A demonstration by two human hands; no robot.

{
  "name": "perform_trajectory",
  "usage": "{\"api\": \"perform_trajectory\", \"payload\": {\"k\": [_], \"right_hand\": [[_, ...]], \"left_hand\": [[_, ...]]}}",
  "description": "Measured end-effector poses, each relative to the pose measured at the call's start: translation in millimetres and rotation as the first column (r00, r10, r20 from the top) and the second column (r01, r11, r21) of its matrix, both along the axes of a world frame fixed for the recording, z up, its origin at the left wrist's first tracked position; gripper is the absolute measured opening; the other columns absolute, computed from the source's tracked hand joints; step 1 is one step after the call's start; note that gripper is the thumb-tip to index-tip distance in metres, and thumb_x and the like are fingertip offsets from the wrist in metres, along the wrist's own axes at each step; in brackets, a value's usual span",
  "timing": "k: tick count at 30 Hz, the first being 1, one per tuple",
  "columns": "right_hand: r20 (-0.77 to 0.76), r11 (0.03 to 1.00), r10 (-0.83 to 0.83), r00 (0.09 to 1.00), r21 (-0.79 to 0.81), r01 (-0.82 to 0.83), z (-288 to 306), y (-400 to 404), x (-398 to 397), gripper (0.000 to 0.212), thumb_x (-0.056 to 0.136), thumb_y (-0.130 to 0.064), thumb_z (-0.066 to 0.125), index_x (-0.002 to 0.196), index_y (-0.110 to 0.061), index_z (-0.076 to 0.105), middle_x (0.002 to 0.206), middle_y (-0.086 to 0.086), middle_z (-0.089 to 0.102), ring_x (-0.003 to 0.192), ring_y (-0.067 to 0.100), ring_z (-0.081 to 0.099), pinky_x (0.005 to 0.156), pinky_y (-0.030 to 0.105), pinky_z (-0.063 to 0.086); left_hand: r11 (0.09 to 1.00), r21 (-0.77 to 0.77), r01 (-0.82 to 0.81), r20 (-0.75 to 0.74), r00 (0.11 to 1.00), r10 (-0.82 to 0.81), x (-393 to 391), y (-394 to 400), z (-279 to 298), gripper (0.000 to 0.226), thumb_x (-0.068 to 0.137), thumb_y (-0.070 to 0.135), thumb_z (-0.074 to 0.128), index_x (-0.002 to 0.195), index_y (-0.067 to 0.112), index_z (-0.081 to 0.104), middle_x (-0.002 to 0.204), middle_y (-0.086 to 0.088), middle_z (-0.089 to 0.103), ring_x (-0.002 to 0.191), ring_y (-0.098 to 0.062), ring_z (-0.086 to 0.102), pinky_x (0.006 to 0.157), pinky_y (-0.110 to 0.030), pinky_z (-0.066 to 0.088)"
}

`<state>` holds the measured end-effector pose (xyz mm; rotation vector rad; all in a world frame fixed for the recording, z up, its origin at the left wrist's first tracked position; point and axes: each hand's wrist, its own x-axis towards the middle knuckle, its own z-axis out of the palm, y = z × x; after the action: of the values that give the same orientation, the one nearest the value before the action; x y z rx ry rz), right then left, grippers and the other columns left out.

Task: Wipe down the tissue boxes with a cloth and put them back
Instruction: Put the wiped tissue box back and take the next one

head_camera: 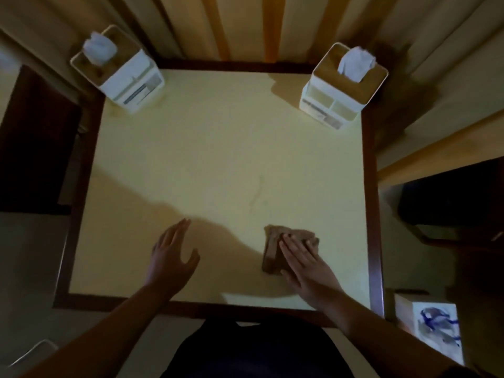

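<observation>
Two white tissue boxes stand on the table: one [124, 75] at the far left corner, the other [339, 90] at the far right. One folded brown cloth [278, 249] lies near right, under the flat, spread fingers of the right hand [305, 261]. The left hand [171, 255] hovers open, empty, apart from the cloth. The table [218, 148] is pale yellow with a dark wooden border; the room is dim, with striped curtains [245, 25] behind.

no readable text, labels or numbers
</observation>
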<state>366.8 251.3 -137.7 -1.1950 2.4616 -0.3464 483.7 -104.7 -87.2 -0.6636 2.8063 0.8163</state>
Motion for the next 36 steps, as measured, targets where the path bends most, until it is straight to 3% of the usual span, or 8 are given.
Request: {"api": "perform_trajectory", "payload": {"k": [3, 6, 10, 17, 21, 28, 33, 36], "right_hand": [[-0.031, 0.980, -0.126, 0.992, 0.149, 0.129, -3.2, -22.4, 19.4, 0.073, 0.110, -0.051, 0.028, 0.169, -0.016, 0.005, 0.176, -0.004, -0.010, 0.164, 0.020, -0.001, 0.131, 0.047, 0.004], [-0.035, 0.955, -0.209, 0.977, 0.209, 0.212, -0.2, -49.9, 47.5, 0.076, 0.108, -0.050, 0.027, 0.169, -0.017, -0.005, 0.176, -0.001, -0.015, 0.162, 0.018, -0.016, 0.130, 0.044, -0.010], [-0.009, 0.951, -0.171, 0.985, 0.258, 0.168, 1.0, -85.9, 105.0, 0.079, 0.108, -0.056, 0.024, 0.168, -0.017, -0.011, 0.175, 0.000, -0.021, 0.161, 0.019, -0.020, 0.130, 0.047, -0.010], [0.036, 0.954, -0.140, 0.989, 0.272, 0.125, 2.3, -148.2, 181.6, 0.083, 0.106, -0.069, 0.017, 0.168, -0.021, -0.012, 0.175, -0.003, -0.020, 0.161, 0.019, -0.020, 0.129, 0.046, -0.011], [0.044, 0.952, -0.175, 0.984, 0.263, 0.158, 4.1, -181.9, 170.1, 0.078, 0.107, -0.065, 0.011, 0.165, -0.025, -0.021, 0.172, -0.005, -0.029, 0.158, 0.016, -0.030, 0.128, 0.043, -0.018], [-0.011, 0.967, -0.202, 0.979, 0.153, 0.201, -10.3, -265.7, 108.7, 0.065, 0.112, -0.046, 0.018, 0.168, -0.027, -0.009, 0.175, -0.005, -0.018, 0.160, 0.015, -0.022, 0.130, 0.043, -0.014], [-0.004, 0.980, -0.148, 0.989, 0.132, 0.148, -8.8, -308.3, 65.4, 0.061, 0.113, -0.044, 0.016, 0.168, -0.031, -0.006, 0.176, -0.008, -0.014, 0.162, 0.014, -0.015, 0.131, 0.042, -0.011], [-0.015, 0.950, -0.290, 0.957, 0.116, 0.290, -9.2, -282.2, 31.2, 0.063, 0.112, -0.045, 0.024, 0.169, -0.032, 0.002, 0.177, -0.007, -0.006, 0.163, 0.016, -0.007, 0.130, 0.041, -0.009]], "left_hand": [[0.998, -0.063, 0.021, 0.018, 1.000, -0.019, 39.1, -18.0, -7.6, 0.076, 0.088, 0.051, 0.048, 0.156, 0.018, 0.043, 0.159, -0.007, 0.046, 0.145, -0.033, 0.042, 0.113, -0.055, 0.038], [0.994, -0.105, 0.024, 0.074, 0.997, -0.016, 67.4, -36.6, -20.6, 0.081, 0.093, 0.059, 0.037, 0.164, 0.022, 0.024, 0.171, -0.001, 0.022, 0.159, -0.028, 0.015, 0.125, -0.056, 0.017], [0.988, -0.153, 0.029, 0.110, 0.994, -0.013, 85.1, -56.1, -41.4, 0.078, 0.100, 0.058, 0.023, 0.166, 0.016, 0.013, 0.174, -0.004, 0.008, 0.160, -0.028, 0.003, 0.128, -0.056, 0.006], [0.982, -0.170, 0.079, 0.015, 0.997, -0.077, 99.0, -71.2, -65.3, 0.078, 0.102, 0.054, 0.030, 0.165, 0.012, 0.016, 0.174, -0.005, 0.007, 0.161, -0.029, -0.001, 0.128, -0.058, 0.003], [0.972, -0.214, 0.095, 0.023, 0.995, -0.093, 99.6, -72.1, -71.4, 0.078, 0.102, 0.054, 0.032, 0.166, 0.013, 0.015, 0.174, -0.006, 0.008, 0.161, -0.028, -0.002, 0.127, -0.059, 0.005], [0.967, -0.239, 0.084, 0.043, 0.996, -0.076, 98.6, -71.3, -76.6, 0.079, 0.102, 0.057, 0.027, 0.165, 0.012, 0.015, 0.173, -0.008, 0.010, 0.160, -0.027, 0.000, 0.128, -0.057, 0.005], [0.976, -0.206, 0.076, 0.000, 0.997, -0.077, 99.7, -73.9, -76.9, 0.078, 0.102, 0.057, 0.026, 0.165, 0.013, 0.016, 0.173, -0.006, 0.012, 0.161, -0.026, 0.000, 0.128, -0.056, 0.001], [0.976, -0.208, 0.065, -0.007, 0.998, -0.068, 99.5, -73.2, -75.2, 0.078, 0.102, 0.056, 0.028, 0.166, 0.014, 0.014, 0.173, -0.004, 0.011, 0.161, -0.027, 0.002, 0.128, -0.057, 0.002]]}}
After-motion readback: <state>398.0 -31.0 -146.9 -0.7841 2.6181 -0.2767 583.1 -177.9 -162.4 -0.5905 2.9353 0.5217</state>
